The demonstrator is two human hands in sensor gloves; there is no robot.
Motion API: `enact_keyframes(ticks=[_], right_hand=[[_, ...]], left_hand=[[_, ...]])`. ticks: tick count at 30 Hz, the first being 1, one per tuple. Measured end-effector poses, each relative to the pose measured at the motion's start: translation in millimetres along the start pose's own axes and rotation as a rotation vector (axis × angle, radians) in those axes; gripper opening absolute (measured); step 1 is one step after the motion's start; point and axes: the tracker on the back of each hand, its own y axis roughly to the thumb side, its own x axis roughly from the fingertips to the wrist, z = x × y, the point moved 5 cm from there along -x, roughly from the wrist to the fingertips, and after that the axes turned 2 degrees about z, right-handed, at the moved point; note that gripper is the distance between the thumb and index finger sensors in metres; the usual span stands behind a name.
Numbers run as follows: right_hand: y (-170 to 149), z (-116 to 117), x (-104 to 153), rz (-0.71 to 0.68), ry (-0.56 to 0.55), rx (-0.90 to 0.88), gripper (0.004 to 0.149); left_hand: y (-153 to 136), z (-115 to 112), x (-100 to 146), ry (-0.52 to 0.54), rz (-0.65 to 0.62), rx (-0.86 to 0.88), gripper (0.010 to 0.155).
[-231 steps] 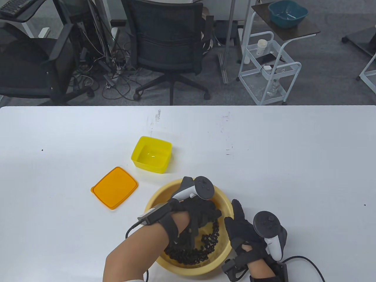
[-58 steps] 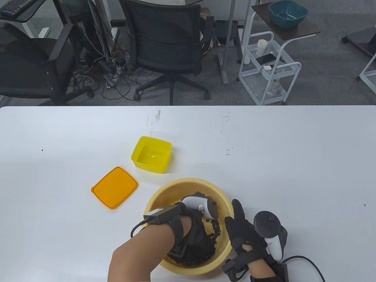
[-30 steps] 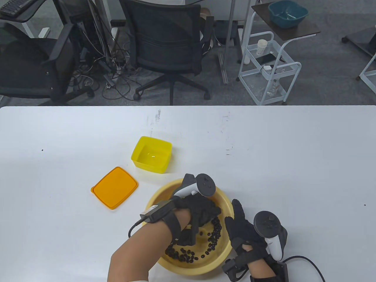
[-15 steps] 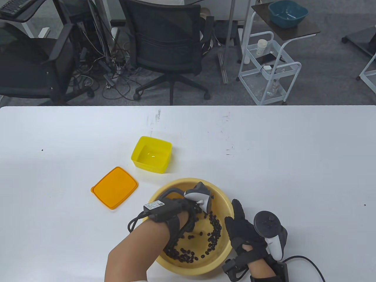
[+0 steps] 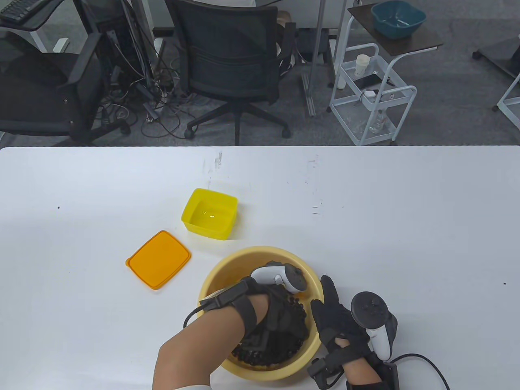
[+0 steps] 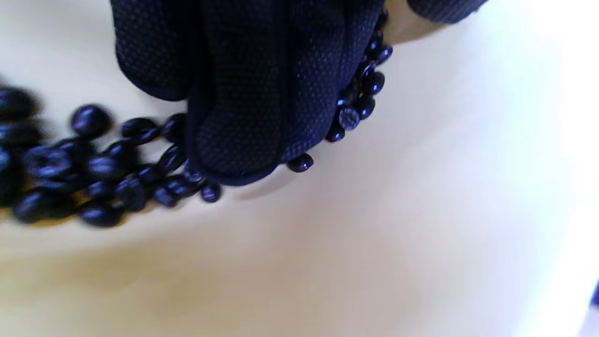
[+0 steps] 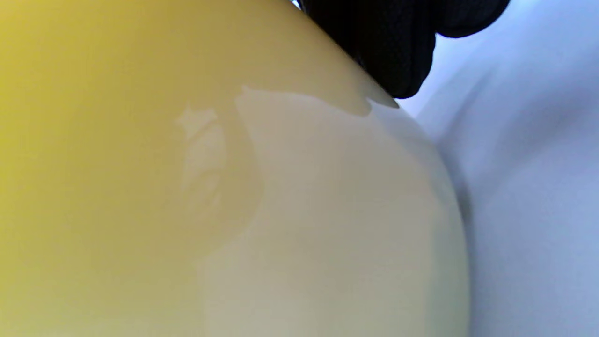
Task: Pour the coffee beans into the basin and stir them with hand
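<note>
Here, dark glossy coffee beans point(image 6: 93, 164), cream basin point(image 5: 227, 268)

The basin point(image 5: 227, 271) is a round, pale yellow bowl. It sits upright on the white table, close to the near edge. Its inside wall is smooth and shiny. The coffee beans point(image 5: 284, 345) are small, dark and glossy. They lie in a heap at the bottom of the basin, mostly on the near side. In the left wrist view the beans point(image 6: 93, 168) sit in a loose curved line on the basin's floor point(image 6: 374, 234).
</note>
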Motion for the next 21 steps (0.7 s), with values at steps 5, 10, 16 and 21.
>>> enact_keyframes(ticks=[5,10,16,21], right_hand=[[0,0,0,-0.002,-0.002,0.003,0.066],[0,0,0,0.0,-0.001,0.001,0.066],[0,0,0,0.0,-0.001,0.001,0.066],[0,0,0,0.0,0.0,0.0,0.066]], left_hand=[[1,21,11,0.146,-0.096,0.094,0.064],[-2,36,22,0.28,-0.093,0.102,0.065],[2,45,32,0.411,-0.056,0.009,0.063],[13,52,45,0.582,0.005,-0.17,0.062]])
